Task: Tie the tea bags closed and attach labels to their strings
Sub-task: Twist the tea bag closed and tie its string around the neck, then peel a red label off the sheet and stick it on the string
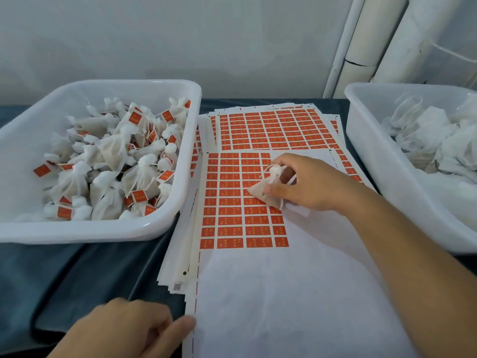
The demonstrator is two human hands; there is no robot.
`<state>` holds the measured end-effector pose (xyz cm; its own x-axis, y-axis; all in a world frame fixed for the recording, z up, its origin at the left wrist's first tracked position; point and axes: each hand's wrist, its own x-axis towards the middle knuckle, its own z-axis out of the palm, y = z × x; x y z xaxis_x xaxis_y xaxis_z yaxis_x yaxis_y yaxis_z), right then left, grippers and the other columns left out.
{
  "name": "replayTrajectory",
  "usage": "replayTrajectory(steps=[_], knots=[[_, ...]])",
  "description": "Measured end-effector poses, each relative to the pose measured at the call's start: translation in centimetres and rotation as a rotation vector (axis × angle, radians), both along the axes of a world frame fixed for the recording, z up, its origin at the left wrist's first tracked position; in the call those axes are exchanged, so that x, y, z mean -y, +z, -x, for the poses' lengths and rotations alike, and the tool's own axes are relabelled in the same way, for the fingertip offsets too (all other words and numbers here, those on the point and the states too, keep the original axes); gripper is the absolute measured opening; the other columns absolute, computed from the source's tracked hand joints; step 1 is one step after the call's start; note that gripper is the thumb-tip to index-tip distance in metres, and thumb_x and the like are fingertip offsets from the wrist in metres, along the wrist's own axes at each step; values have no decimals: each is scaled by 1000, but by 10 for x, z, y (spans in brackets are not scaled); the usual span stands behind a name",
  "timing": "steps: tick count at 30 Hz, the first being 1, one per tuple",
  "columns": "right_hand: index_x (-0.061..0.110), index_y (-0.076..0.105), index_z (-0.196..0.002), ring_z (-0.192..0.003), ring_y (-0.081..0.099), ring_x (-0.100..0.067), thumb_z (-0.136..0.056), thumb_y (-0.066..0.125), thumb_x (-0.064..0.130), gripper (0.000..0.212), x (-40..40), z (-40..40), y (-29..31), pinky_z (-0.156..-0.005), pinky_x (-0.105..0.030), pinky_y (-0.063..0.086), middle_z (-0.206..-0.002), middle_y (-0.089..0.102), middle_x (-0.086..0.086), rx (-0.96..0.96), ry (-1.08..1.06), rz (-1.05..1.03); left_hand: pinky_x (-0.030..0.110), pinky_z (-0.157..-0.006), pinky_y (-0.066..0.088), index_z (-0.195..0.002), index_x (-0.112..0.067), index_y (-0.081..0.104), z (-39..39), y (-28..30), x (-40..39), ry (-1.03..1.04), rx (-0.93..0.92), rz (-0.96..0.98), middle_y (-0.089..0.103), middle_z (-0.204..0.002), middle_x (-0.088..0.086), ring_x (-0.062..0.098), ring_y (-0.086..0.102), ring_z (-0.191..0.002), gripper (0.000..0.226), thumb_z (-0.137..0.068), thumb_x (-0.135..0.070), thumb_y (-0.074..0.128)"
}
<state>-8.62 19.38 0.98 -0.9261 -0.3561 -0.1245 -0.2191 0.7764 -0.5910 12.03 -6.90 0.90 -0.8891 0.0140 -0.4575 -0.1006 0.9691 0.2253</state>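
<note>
My right hand [307, 184] holds a small white tea bag [268, 187] with a gathered neck, its thumb and fingers curled round it, low over a sheet of orange labels [232, 202]. The sheet's right and lower parts are bare white backing. My left hand [129, 329] lies at the sheet's lower left edge, its fingers loosely curled and a fingertip touching the paper. The white tub on the left [160, 223] holds several tied bags with orange labels. The white tub on the right [371, 161] holds several plain white bags.
More label sheets [273, 127] are stacked and fanned out beneath the top one, reaching toward the back. A dark blue cloth [103, 267] covers the table. White pipes [361, 47] run up the wall at the back right.
</note>
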Motion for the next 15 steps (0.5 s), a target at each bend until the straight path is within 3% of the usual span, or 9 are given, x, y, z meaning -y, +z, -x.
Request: replayTrajectory(steps=[3, 7, 9, 11, 15], knots=[[49, 38, -140, -83, 59, -8, -88, 70, 56, 62, -3, -11, -1, -58, -14, 42, -117, 55, 23, -31, -30, -48, 13, -83, 51, -96, -43, 68, -9, 5, 10, 17, 41, -93, 69, -82, -32, -13, 65, -79, 89, -57, -98, 10], [49, 31, -145, -69, 54, -2, -88, 66, 61, 68, -2, -30, -7, -55, -12, 34, -104, 52, 23, -146, -117, -64, 11, -79, 52, -92, -55, 68, -9, 18, 3, 77, 202, -432, 73, -86, -27, -7, 68, -85, 46, -73, -86, 39], [47, 34, -141, -71, 55, -4, -87, 64, 64, 63, -1, -40, -10, -56, -13, 37, -94, 51, 24, -186, -155, -32, 12, -76, 53, -89, -55, 67, -10, 22, 0, 126, 204, -504, 74, -86, -24, -4, 71, -81, 40, -72, -82, 43], [46, 34, -141, -74, 56, -6, -83, 59, 70, 68, 0, -49, -12, -61, -15, 42, -93, 52, 22, -209, -180, 6, 13, -73, 55, -87, -53, 66, -10, 24, 1, 161, 151, -518, 75, -83, -23, -2, 72, -77, 42, -69, -81, 41], [45, 28, -148, -87, 59, -9, -85, 55, 69, 72, 2, -63, -12, -82, -31, 55, -115, 58, 12, -209, -185, -30, 19, -73, 56, -86, -57, 62, -7, 30, -1, 162, 99, -495, 74, -82, -25, -3, 72, -76, 40, -67, -81, 38]])
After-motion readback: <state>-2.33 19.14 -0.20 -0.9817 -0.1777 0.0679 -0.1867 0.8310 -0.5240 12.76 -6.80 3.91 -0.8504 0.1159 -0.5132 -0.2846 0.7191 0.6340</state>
